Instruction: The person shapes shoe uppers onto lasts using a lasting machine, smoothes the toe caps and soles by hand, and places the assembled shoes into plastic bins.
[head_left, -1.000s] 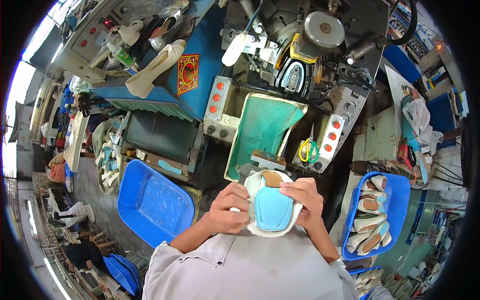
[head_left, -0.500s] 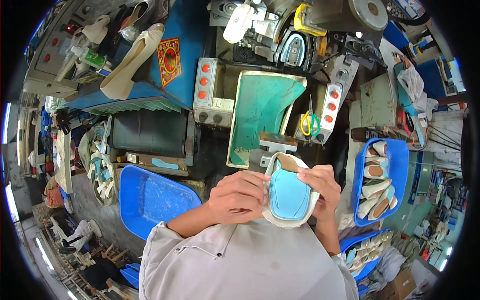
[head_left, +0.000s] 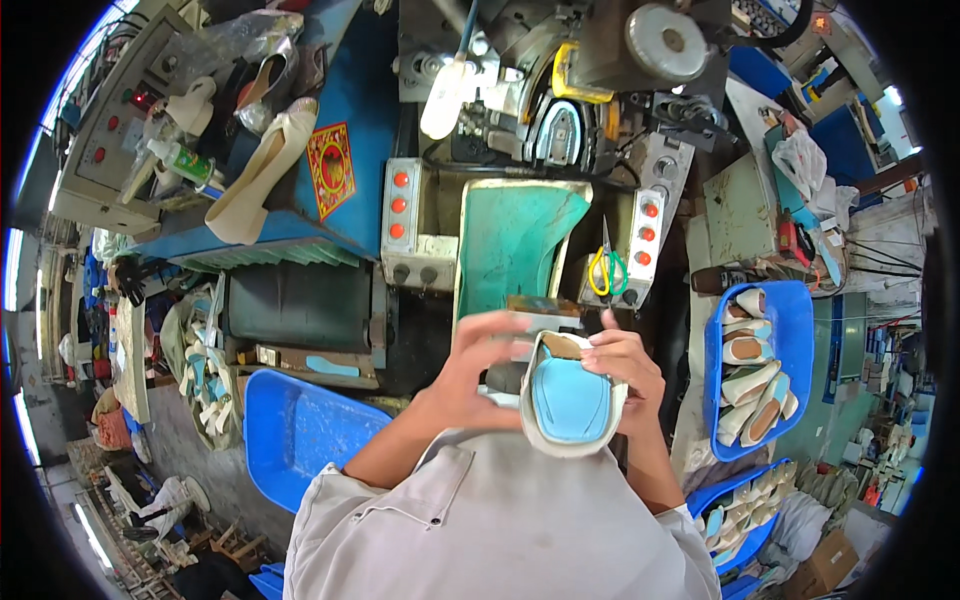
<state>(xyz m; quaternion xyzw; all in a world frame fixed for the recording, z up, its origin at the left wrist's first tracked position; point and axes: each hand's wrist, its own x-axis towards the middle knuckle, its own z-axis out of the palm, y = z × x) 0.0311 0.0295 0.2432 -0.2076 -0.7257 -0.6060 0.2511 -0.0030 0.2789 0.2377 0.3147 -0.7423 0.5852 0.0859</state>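
A pale shoe upper with a light blue insole board set in its underside is in front of my chest. A brown patch shows at its far end. My right hand grips the upper along its right side, fingers over the far right edge. On the other side, my left hand has its fingers spread, somewhat blurred, close to the left rim and holding nothing. Just beyond the upper stands a small metal block or plate, partly hidden behind my left fingers.
A green-lined tray lies ahead, between panels with red buttons. Yellow-and-green scissors rest on the right panel. A machine stands beyond. A blue bin is at left; another holds several shoes at right.
My left hand has let go of the upper's left side and opened, moving slightly away. My right hand keeps its hold, with the upper shifted a little left.
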